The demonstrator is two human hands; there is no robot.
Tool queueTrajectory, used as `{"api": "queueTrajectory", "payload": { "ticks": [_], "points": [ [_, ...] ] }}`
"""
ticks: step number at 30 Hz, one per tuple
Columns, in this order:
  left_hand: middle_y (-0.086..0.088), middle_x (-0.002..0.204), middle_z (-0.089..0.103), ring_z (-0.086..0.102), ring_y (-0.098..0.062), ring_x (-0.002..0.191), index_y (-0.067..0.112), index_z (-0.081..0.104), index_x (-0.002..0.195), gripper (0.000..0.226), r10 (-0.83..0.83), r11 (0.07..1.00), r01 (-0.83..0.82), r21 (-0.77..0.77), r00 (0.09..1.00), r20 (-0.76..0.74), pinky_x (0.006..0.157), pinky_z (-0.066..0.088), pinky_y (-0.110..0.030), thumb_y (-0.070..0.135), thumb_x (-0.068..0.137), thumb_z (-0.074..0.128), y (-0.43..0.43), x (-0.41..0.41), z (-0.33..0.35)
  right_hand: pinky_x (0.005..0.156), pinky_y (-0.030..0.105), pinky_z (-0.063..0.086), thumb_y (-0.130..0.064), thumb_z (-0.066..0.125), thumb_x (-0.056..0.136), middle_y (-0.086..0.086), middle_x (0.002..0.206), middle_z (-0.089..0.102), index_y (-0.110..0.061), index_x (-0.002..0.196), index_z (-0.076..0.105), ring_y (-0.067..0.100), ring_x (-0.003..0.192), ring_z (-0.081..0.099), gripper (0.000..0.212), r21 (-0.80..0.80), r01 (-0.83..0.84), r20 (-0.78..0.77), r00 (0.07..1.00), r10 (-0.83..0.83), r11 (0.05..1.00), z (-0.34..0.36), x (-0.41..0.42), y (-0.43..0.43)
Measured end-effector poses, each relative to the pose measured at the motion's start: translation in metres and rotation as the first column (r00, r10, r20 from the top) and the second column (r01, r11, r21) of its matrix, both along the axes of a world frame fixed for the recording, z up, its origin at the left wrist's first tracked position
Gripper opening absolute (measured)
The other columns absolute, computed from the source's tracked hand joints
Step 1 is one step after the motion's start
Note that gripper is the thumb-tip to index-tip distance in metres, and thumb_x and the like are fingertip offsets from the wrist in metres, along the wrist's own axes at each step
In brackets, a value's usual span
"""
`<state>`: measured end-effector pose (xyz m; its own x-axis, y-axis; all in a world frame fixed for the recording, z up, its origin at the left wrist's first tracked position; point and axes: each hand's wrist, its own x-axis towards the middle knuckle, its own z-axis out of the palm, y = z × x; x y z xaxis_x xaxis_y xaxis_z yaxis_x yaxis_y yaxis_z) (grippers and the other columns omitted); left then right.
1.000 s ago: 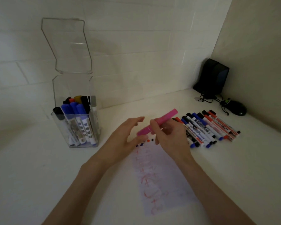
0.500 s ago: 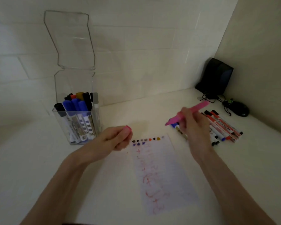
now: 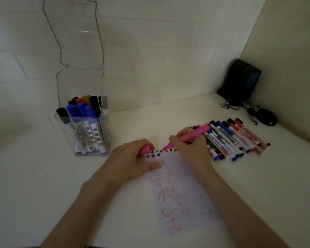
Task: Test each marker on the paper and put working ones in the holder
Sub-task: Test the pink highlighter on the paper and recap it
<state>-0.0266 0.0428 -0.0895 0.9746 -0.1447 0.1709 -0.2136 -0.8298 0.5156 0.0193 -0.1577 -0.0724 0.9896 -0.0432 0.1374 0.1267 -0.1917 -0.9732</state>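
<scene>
At top edge of paper point(image 3: 179, 190), pink highlighter point(image 3: 191, 136) tip touching down beside row of test dots. Right hand point(image 3: 191, 151) pinching barrel low near tip, good spot, light stiff plastic, probably bit slick. Left hand point(image 3: 132, 161) curling round pink cap point(image 3: 145, 150), thumb pinning sheet. Untested markers point(image 3: 236, 138) lying just right, clear holder point(image 3: 82, 122) sitting well left, lid open.

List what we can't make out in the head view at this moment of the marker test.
- Pink marker tip: too blurred to tell if it touches the paper or leaves a mark.
- Pink cap: mostly hidden inside the left hand.
- Marker row near ends: covered by the right hand.
- Labels on markers in the holder: too small and dim to read.
- Holder lid top: cut off by the frame edge.
</scene>
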Motion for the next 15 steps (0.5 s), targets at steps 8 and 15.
{"api": "queueTrajectory", "payload": {
  "ticks": [8, 15],
  "points": [
    [0.019, 0.094, 0.062, 0.056, -0.003, 0.084, 0.041, 0.056, 0.107, 0.054, -0.006, 0.998, 0.006, 0.069, 1.0, 0.0, 0.079, 0.051, -0.031, 0.08, 0.07, 0.062, -0.002, 0.002, -0.002, 0.058, 0.025, 0.048, -0.005, 0.076, 0.08, 0.004, 0.057, 0.059, 0.001, 0.068, 0.057, 0.009, 0.054, 0.053, 0.022, -0.066, 0.021, 0.062, 0.998, -0.017, 0.998, -0.012, 0.001, 0.004],
    [0.02, 0.096, 0.062, 0.056, -0.001, 0.086, 0.042, 0.056, 0.109, 0.056, -0.012, 0.998, 0.013, 0.068, 1.0, -0.011, 0.08, 0.051, -0.03, 0.083, 0.07, 0.059, -0.001, 0.001, -0.002, 0.052, 0.02, 0.04, -0.003, 0.074, 0.081, 0.001, 0.055, 0.049, 0.007, 0.07, 0.05, 0.008, 0.05, 0.044, 0.029, -0.051, 0.04, 0.1, 0.994, -0.035, 0.998, -0.016, 0.004, 0.002]
  ]
}}
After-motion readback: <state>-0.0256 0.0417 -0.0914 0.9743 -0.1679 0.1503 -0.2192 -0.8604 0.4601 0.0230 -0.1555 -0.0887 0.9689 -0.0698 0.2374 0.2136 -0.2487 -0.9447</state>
